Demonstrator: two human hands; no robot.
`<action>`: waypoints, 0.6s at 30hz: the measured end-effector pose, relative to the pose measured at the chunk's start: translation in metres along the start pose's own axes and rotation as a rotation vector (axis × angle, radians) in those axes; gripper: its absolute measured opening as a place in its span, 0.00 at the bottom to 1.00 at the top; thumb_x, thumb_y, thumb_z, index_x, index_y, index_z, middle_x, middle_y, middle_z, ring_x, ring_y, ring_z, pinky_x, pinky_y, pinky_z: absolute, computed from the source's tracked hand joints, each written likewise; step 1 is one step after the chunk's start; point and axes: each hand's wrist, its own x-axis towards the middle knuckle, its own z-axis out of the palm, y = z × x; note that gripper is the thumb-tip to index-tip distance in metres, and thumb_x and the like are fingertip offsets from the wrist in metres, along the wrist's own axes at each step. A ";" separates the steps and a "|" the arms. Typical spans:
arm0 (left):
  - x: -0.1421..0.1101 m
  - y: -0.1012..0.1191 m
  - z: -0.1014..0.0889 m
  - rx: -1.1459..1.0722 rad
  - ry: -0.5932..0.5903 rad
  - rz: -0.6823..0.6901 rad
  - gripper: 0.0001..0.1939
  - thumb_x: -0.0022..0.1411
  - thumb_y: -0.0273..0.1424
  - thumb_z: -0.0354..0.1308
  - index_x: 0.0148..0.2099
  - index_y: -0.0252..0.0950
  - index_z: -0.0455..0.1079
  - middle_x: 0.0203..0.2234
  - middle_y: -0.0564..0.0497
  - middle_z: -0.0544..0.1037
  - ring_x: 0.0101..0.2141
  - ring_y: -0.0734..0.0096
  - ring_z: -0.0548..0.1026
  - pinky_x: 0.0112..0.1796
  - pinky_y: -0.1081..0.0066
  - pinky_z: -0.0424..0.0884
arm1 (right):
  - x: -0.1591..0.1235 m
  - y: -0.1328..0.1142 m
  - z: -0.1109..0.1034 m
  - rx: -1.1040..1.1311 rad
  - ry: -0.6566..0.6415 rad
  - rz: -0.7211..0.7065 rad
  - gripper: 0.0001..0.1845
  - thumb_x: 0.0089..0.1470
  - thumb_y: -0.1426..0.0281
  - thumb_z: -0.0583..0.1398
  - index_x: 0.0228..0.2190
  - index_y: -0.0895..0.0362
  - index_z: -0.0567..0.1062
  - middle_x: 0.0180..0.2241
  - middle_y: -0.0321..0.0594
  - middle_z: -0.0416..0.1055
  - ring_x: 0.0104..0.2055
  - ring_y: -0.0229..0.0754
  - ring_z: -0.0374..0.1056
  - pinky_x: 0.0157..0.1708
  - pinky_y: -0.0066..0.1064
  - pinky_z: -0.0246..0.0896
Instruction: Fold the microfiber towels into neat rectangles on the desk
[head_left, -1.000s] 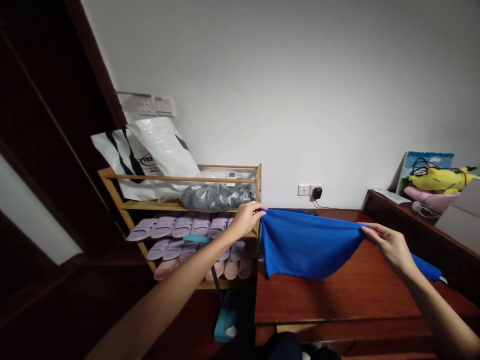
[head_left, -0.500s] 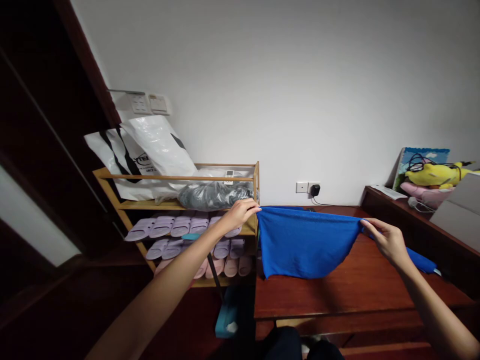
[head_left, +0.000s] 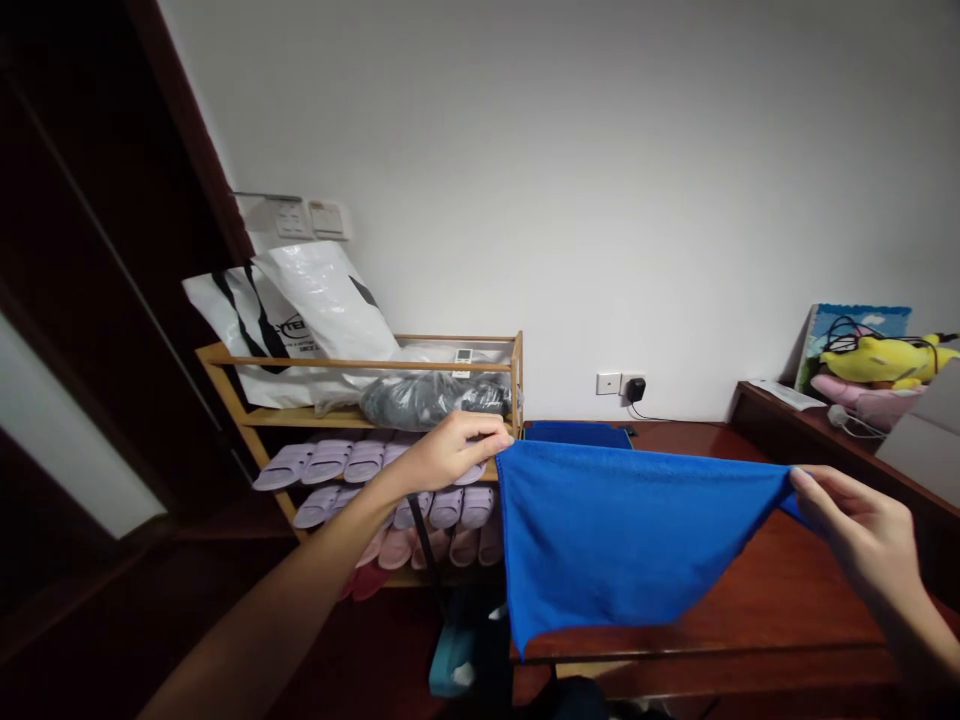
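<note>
A bright blue cloth [head_left: 622,530] hangs stretched between my two hands above the front of a dark red wooden table [head_left: 750,620]. My left hand [head_left: 450,452] pinches its upper left corner, next to the shoe rack's post. My right hand [head_left: 862,530] pinches the upper right corner out over the table. The cloth's lower edge droops to a point past the table's front edge. Another folded blue cloth [head_left: 577,434] lies flat at the back of the table.
A bamboo shoe rack [head_left: 360,440] with several lilac and pink slippers, plastic bags and a grey bundle stands at the left. A wall socket with a black plug [head_left: 634,386] is behind the table. A yellow plush toy [head_left: 885,360] sits on a raised ledge at the right. A dark door frame fills the far left.
Both hands have drawn the blue cloth toward me and spread wider. It now hangs free past the table's front edge, uncovering the folded blue cloth at the back.
</note>
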 end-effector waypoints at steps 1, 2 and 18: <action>0.001 -0.002 -0.001 -0.072 -0.010 -0.031 0.19 0.64 0.40 0.50 0.25 0.35 0.66 0.20 0.55 0.69 0.24 0.75 0.66 0.28 0.76 0.62 | -0.001 -0.004 0.001 0.042 -0.012 0.051 0.20 0.43 0.53 0.64 0.33 0.56 0.76 0.21 0.35 0.67 0.21 0.35 0.60 0.17 0.25 0.54; 0.002 -0.006 -0.001 -0.137 -0.019 -0.070 0.19 0.62 0.41 0.52 0.24 0.34 0.67 0.19 0.55 0.69 0.22 0.76 0.67 0.27 0.76 0.62 | -0.001 -0.007 0.003 0.076 -0.032 0.097 0.22 0.43 0.53 0.64 0.34 0.56 0.76 0.18 0.34 0.65 0.19 0.34 0.57 0.15 0.25 0.50; 0.012 -0.191 0.161 -0.425 0.383 -0.671 0.25 0.55 0.47 0.58 0.16 0.36 0.61 0.09 0.59 0.63 0.14 0.80 0.62 0.21 0.76 0.59 | 0.031 0.150 0.130 0.288 -0.263 0.371 0.28 0.40 0.48 0.63 0.32 0.61 0.75 0.30 0.48 0.77 0.28 0.46 0.72 0.22 0.30 0.60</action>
